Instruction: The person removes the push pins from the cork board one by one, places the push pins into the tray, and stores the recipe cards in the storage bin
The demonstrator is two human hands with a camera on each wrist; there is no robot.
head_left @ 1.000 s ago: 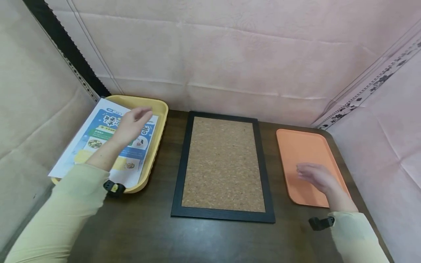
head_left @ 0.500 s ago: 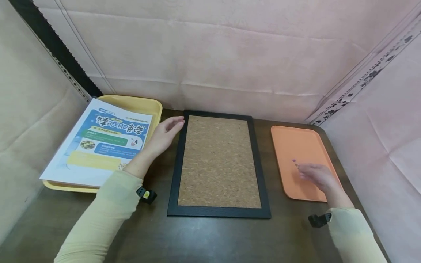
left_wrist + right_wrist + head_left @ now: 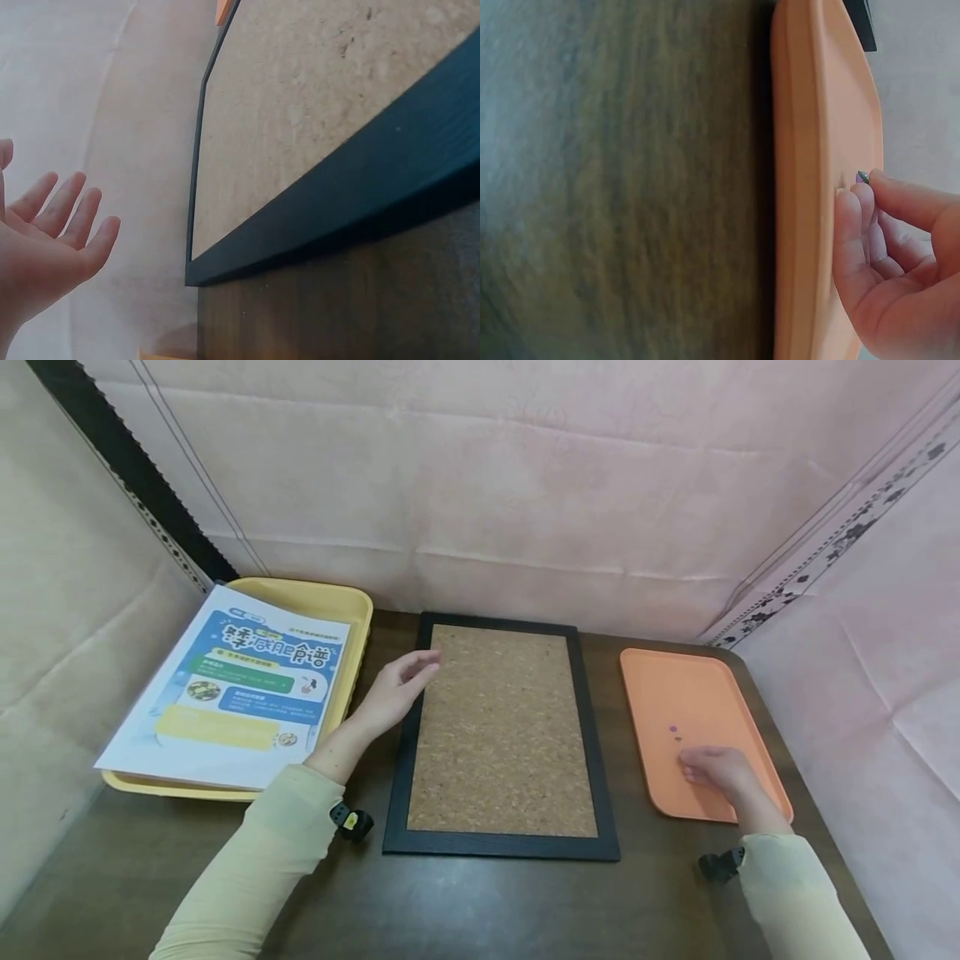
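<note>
My left hand (image 3: 397, 689) hovers over the left edge of a black-framed corkboard (image 3: 502, 735), fingers relaxed, holding nothing. In the left wrist view that hand (image 3: 52, 232) shows loosely bent fingers apart from the frame (image 3: 322, 202). My right hand (image 3: 720, 770) is low over the orange tray (image 3: 675, 681), thumb and fingers curled towards each other. Small purple dots (image 3: 672, 728) lie on the tray just beyond its fingertips. The right wrist view has a tiny purple and dark piece (image 3: 862, 177) by the thumb tip; I cannot tell whether the fingers pinch anything.
On the left, a yellow tray (image 3: 358, 618) bears white sheets, the top one a blue printed poster (image 3: 247, 681). All stand on a dark wooden table (image 3: 480, 902). Pale cloth walls (image 3: 525, 510) rise behind and at both sides.
My left hand has moved right, from above the poster to the corkboard's left edge. The right hand has drawn slightly nearer the front of the orange tray, its fingers more curled; purple dots have come into sight.
</note>
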